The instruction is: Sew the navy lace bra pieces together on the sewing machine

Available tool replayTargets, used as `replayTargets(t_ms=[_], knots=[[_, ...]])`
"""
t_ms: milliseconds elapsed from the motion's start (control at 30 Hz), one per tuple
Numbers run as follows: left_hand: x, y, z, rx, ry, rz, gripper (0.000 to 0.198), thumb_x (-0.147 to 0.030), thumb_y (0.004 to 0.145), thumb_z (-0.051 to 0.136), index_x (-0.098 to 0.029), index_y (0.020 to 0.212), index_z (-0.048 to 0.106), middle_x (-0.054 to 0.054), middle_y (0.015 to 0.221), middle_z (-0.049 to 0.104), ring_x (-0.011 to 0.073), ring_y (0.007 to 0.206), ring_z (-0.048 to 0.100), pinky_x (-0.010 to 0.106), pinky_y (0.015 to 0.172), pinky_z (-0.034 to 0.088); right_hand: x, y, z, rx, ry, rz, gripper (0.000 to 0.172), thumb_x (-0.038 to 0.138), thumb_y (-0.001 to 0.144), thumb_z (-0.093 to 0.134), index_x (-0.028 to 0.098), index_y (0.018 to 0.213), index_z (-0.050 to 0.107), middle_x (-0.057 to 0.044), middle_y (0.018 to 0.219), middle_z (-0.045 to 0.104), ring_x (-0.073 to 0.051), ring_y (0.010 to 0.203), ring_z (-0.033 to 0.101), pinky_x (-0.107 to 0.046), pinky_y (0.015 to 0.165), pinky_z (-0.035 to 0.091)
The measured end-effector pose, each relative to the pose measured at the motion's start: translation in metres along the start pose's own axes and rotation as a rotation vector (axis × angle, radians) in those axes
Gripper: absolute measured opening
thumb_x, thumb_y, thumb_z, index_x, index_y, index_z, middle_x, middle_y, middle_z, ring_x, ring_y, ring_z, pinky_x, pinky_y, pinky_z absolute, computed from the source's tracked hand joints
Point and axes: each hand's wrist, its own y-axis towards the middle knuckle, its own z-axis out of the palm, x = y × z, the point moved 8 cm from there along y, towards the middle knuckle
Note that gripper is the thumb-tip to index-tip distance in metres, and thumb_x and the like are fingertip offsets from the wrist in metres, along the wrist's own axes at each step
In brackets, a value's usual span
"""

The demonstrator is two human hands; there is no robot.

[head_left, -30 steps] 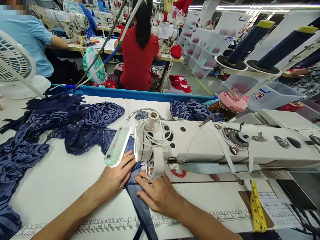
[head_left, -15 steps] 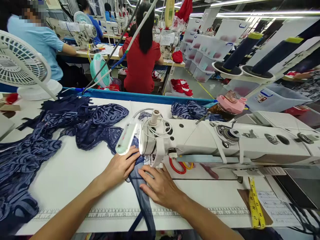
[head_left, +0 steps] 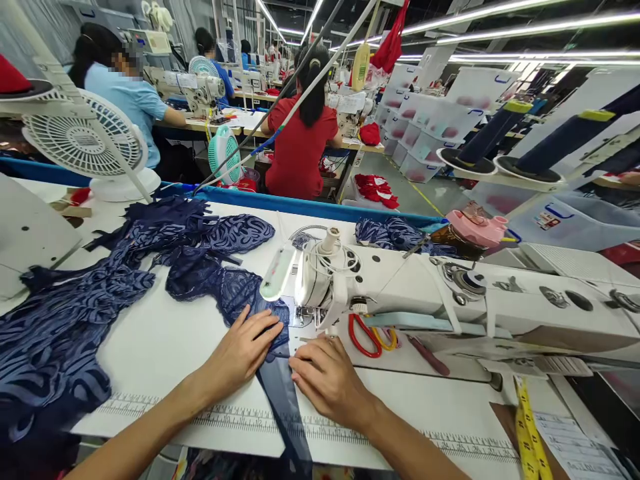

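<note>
A navy lace bra (head_left: 245, 293) lies on the table left of the sewing machine's needle area (head_left: 305, 315). A sheer navy strip (head_left: 283, 400) runs from it over the table's front edge. My left hand (head_left: 243, 347) rests flat on the lace with its fingers stretched out. My right hand (head_left: 333, 380) is curled, its thumb and fingertips closed at the fabric's right edge in front of the presser foot. What lies inside the right palm is hidden. The sewing machine (head_left: 400, 287) stretches away to the right.
Piled navy lace pieces (head_left: 80, 300) cover the left side. Red-handled scissors (head_left: 365, 337) lie under the machine arm. A yellow measuring tape (head_left: 530, 427) hangs at right. A printed ruler (head_left: 235, 420) runs along the front. A fan (head_left: 90, 140) and co-workers (head_left: 300, 147) are beyond.
The lace has come out from beside the needle toward me and spreads wider under my left hand. Both hands have drawn slightly back from the needle. The view has shifted left.
</note>
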Motion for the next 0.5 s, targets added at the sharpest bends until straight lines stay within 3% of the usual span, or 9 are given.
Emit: replayTargets(t_ms=[300, 500], knots=[[-0.003, 0.019, 0.003, -0.003, -0.014, 0.004, 0.042, -0.011, 0.097, 0.04, -0.02, 0.136, 0.05, 0.012, 0.137, 0.055, 0.0283, 0.136, 0.041, 0.059, 0.114, 0.029, -0.005, -0.002, -0.001, -0.023, -0.034, 0.032, 0.011, 0.02, 0.095, 0.054, 0.019, 0.1, 0.063, -0.003, 0.091, 0.065, -0.017, 0.09, 0.056, -0.038, 0.09, 0.034], [0.002, 0.04, 0.002, 0.037, -0.047, 0.004, 0.042, -0.012, 0.097, 0.037, -0.02, 0.136, 0.052, 0.013, 0.138, 0.054, 0.0273, 0.129, 0.048, 0.058, 0.113, 0.03, -0.011, -0.002, 0.002, -0.013, -0.025, 0.057, 0.013, 0.021, 0.096, 0.053, 0.019, 0.101, 0.064, -0.003, 0.09, 0.066, -0.017, 0.085, 0.057, -0.038, 0.089, 0.034]])
